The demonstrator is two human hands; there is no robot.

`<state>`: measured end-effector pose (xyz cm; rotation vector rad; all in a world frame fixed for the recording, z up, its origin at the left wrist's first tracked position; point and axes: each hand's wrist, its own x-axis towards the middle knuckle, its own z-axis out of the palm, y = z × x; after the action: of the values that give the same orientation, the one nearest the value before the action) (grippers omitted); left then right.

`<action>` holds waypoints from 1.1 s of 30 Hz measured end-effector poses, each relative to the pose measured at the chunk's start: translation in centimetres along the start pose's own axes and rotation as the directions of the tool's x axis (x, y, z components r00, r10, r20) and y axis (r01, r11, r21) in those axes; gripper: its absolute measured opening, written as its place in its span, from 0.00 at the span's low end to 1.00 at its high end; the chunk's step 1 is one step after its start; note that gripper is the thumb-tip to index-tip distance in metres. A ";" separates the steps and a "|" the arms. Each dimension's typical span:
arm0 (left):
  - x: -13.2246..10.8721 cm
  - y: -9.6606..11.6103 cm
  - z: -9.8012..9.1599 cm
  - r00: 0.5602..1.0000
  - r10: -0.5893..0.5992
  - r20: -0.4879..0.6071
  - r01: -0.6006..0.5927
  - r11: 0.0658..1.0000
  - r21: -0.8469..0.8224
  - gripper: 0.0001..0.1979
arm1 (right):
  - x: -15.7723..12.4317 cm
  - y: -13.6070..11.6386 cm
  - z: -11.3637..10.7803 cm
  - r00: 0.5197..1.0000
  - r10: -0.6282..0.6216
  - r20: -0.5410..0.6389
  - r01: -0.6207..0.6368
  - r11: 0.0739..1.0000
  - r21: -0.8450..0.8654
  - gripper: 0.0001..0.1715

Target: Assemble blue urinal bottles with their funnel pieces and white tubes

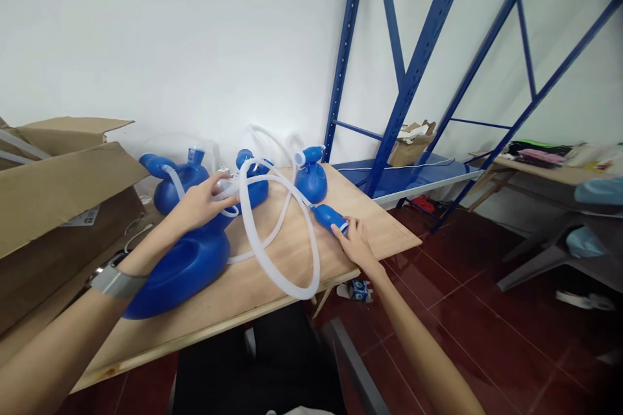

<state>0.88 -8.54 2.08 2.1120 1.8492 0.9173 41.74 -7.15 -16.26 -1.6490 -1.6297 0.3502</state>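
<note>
Fingers [220, 178] of left hand [203, 199] grasping tube [248, 224], right hand [357, 243] gripping blue cup [328, 217] by its wide end, over table [384, 227]; loops best kept slack and unkinked, cup steadied near its rim.

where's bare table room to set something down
The table is bare right of your right hand, toward the blue shelf, and between the nearest bottle and front edge. White tubing, more bottles and a cardboard box crowd left, middle and back.
</note>
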 end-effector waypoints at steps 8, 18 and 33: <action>1.0 0.7 -0.2 0.957 0.192 -0.218 -0.172 0.979 0.108 0.24 | 3.2 -5.2 -1.2 0.896 -0.348 0.274 0.385 0.918 -0.092 0.40; 1.1 1.9 0.9 0.975 0.166 -0.147 -0.156 0.984 0.082 0.21 | 6.2 -7.1 -0.3 0.878 -0.254 0.407 0.333 0.933 -0.137 0.34; 2.0 1.8 2.4 0.998 0.055 -0.043 -0.055 0.998 0.003 0.21 | 8.6 -6.1 -1.9 0.770 -0.423 0.478 0.387 0.905 0.179 0.36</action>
<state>3.79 -6.44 1.74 2.1706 1.8208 0.9819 39.83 -0.49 -8.09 -1.1487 -2.2845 0.6488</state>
